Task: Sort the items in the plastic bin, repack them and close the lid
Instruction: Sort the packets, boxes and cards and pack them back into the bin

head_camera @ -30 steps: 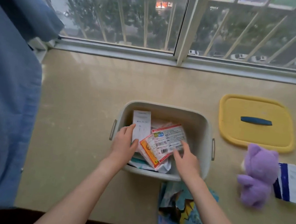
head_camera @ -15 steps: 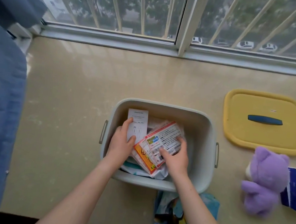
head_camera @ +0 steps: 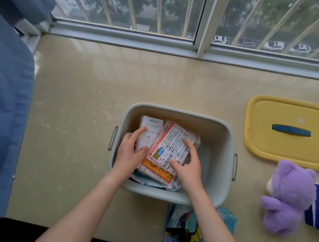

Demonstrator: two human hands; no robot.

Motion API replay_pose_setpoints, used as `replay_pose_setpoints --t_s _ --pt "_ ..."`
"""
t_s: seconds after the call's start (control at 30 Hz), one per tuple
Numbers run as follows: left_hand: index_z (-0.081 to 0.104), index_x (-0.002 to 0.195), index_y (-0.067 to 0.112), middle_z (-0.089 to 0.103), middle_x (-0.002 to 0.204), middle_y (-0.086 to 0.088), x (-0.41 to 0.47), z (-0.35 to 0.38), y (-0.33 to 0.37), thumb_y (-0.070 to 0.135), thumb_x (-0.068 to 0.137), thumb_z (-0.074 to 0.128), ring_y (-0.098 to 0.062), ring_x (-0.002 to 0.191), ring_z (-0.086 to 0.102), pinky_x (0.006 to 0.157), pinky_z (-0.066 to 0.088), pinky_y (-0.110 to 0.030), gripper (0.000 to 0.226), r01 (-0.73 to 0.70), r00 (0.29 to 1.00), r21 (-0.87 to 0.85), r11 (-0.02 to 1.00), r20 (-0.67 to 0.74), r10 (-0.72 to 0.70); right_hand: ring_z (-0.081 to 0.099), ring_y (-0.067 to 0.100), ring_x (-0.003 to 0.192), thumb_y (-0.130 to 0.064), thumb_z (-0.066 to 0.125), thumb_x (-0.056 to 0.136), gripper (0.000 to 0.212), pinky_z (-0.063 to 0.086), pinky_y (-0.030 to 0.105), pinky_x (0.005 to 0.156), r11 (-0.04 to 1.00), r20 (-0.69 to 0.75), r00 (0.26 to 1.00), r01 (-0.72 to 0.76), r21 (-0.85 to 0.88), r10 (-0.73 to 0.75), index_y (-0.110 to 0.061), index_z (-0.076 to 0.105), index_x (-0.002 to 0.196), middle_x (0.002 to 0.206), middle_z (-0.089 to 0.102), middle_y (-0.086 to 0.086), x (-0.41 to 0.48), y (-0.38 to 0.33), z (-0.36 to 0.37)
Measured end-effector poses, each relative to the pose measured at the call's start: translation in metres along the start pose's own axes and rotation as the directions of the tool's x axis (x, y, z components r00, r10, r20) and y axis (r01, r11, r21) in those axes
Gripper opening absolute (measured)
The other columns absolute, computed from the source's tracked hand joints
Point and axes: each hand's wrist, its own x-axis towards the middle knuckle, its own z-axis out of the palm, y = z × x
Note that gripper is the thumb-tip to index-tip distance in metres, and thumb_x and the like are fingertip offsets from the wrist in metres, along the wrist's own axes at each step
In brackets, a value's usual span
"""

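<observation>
Both hands were down inside the pale grey rectangular plastic bin (head_camera: pixel 178 111), working a loose stack piled against its left wall. The left hand (head_camera: pixel 130 153) lay with fairly straight fingers on a slim white cardboard box (head_camera: pixel 152 124). The right hand (head_camera: pixel 187 167) pressed spread, lightly bent fingers on a red-bordered printed packet (head_camera: pixel 174 141). Whether they hooked its edge could not be told.

The white box ran lengthwise from the bin's near wall toward its far wall. The packet lay skewed across it, its long axis running from the bin's near-left corner toward the far-right one. An orange packet (head_camera: pixel 154 171) poked out beneath.

The glossy packets would probably slide apart if squared up carelessly, and a heap leaning on one wall could ride high. The purple plush toy (head_camera: pixel 288 196) right of the bin likely still needed room, or the yellow flat lid with its blue handle (head_camera: pixel 284 151), lying beyond the bin's right wall, might not seat.
</observation>
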Motion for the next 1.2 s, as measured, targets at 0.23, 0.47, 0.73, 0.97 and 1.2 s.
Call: replay_pose_setpoints --t_s 0.23,0.47,0.73,0.97,1.2 --pt "0.047 0.133 0.043 0.047 0.108 0.008 -0.022 -0.003 0.014 0.018 0.085 0.068 -0.004 0.095 0.053 0.082 0.053 -0.025 0.058 -0.006 0.997 0.06 0.998 -0.078 0.01 0.062 0.014 0.113 0.001 0.071 0.077 0.06 0.059 0.039 0.085 1.0 -0.042 0.999 -0.019 -0.019 0.018 -0.042 0.058 0.117 0.125 0.061 -0.008 -0.022 -0.01 -0.024" --pt "0.054 0.128 0.039 0.057 0.117 0.001 -0.074 -0.029 0.059 0.013 0.082 0.072 -0.009 0.094 0.062 0.067 0.056 -0.021 0.056 -0.054 0.982 -0.132 0.99 -0.187 0.028 0.068 0.013 0.097 0.008 0.067 0.082 0.05 0.06 0.026 0.068 0.997 -0.066 0.998 0.03 0.076 -0.025 -0.023 0.059 0.121 0.115 0.064 -0.001 -0.08 -0.058 -0.059" --pt "0.056 0.124 0.033 0.065 0.109 -0.001 -0.164 -0.085 0.078 0.006 0.081 0.072 -0.019 0.089 0.067 0.059 0.055 -0.024 0.054 -0.07 0.961 -0.34 0.938 -0.274 -0.027 0.07 0.017 0.096 0.006 0.07 0.081 0.05 0.061 0.042 0.077 0.993 -0.041 0.997 0.076 0.095 -0.073 -0.028 0.061 0.116 0.114 0.066 -0.001 -0.15 -0.082 -0.075" --pt "0.054 0.125 0.035 0.063 0.112 -0.004 -0.212 -0.114 0.027 0.008 0.082 0.073 -0.021 0.093 0.064 0.069 0.059 -0.039 0.054 0.01 0.964 -0.36 0.933 -0.244 -0.105 0.071 0.018 0.092 0.012 0.069 0.077 0.054 0.061 0.042 0.074 0.995 -0.07 0.995 0.071 0.073 -0.066 -0.029 0.062 0.111 0.114 0.066 0.002 -0.201 -0.058 -0.057" --pt "0.054 0.128 0.031 0.062 0.114 -0.005 -0.217 -0.158 -0.018 0.009 0.083 0.072 -0.022 0.094 0.064 0.065 0.055 -0.032 0.054 0.051 0.987 -0.314 0.948 -0.13 -0.096 0.07 0.016 0.096 0.012 0.067 0.077 0.054 0.061 0.039 0.074 0.994 -0.091 0.994 0.073 0.08 -0.065 -0.022 0.062 0.118 0.117 0.064 0.002 -0.236 -0.037 0.007"
